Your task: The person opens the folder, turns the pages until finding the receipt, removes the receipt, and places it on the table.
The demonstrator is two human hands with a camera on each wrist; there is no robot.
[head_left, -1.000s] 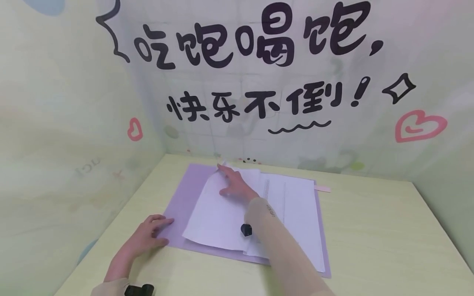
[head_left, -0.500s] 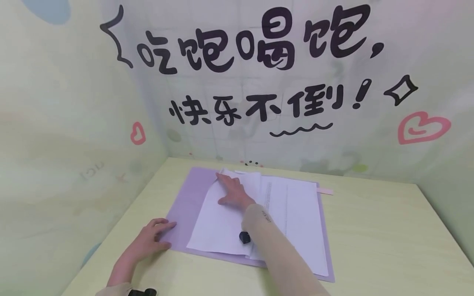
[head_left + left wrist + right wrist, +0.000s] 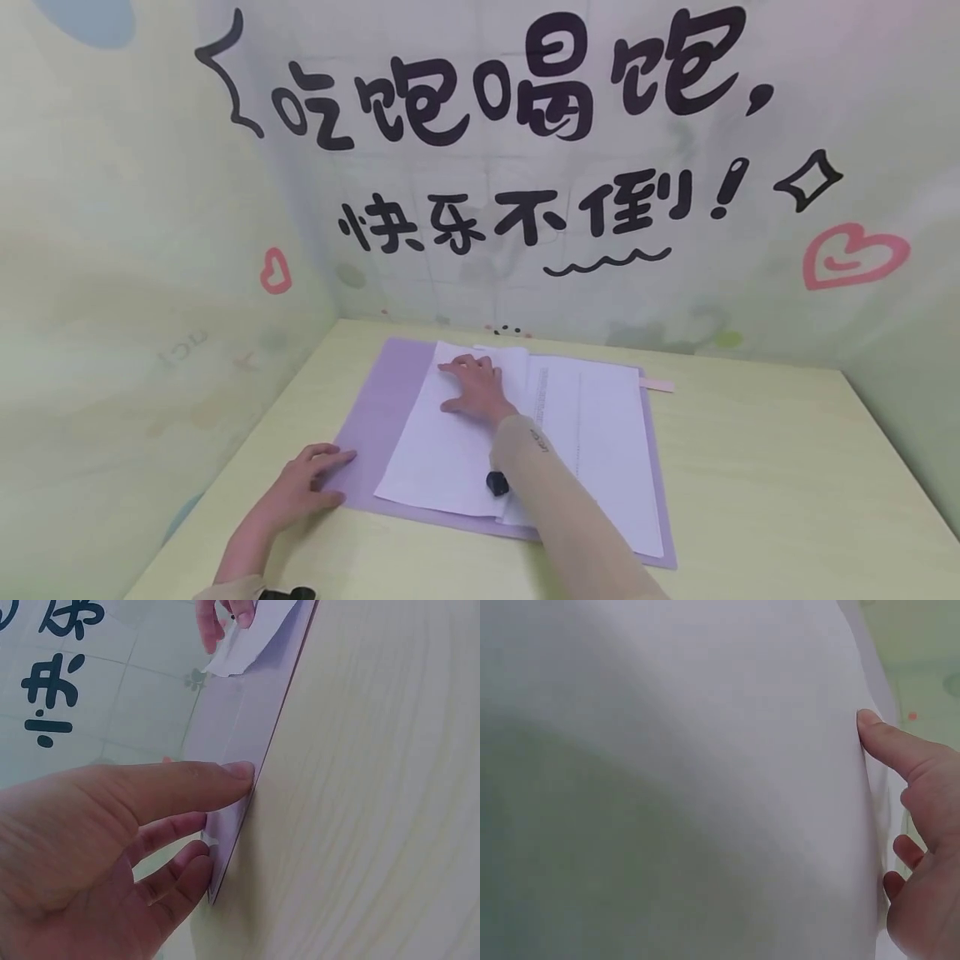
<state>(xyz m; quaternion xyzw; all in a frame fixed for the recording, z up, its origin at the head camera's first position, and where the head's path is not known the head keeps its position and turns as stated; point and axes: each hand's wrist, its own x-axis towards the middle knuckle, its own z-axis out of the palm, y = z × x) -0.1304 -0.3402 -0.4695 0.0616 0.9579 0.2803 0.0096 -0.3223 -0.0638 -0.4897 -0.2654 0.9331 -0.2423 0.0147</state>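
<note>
An opened purple folder (image 3: 372, 400) lies on the table with white paper sheets in it. A turned white sheet (image 3: 427, 467) lies over its left half, a little curved; the printed sheet (image 3: 611, 450) shows on the right. My right hand (image 3: 480, 389) rests on the turned sheet near its far end, fingers spread. In the right wrist view its thumb (image 3: 892, 742) touches the paper's edge. At the folder's near left corner, my left hand (image 3: 300, 483) touches the edges. The left wrist view shows its thumb (image 3: 217, 782) on the near edge and fingertips along the left edge.
A pale pink tab (image 3: 657, 385) sticks out at the folder's right side. The light wooden table (image 3: 772, 475) stretches to the right. Printed cloth walls (image 3: 480, 292) enclose the back and both sides. A black wrist device (image 3: 497, 483) sits at the right sleeve.
The right hand's fingers have drawn back slightly from the turned sheet's far left corner, and that corner lies flatter. The left hand stays at the folder's corner.
</note>
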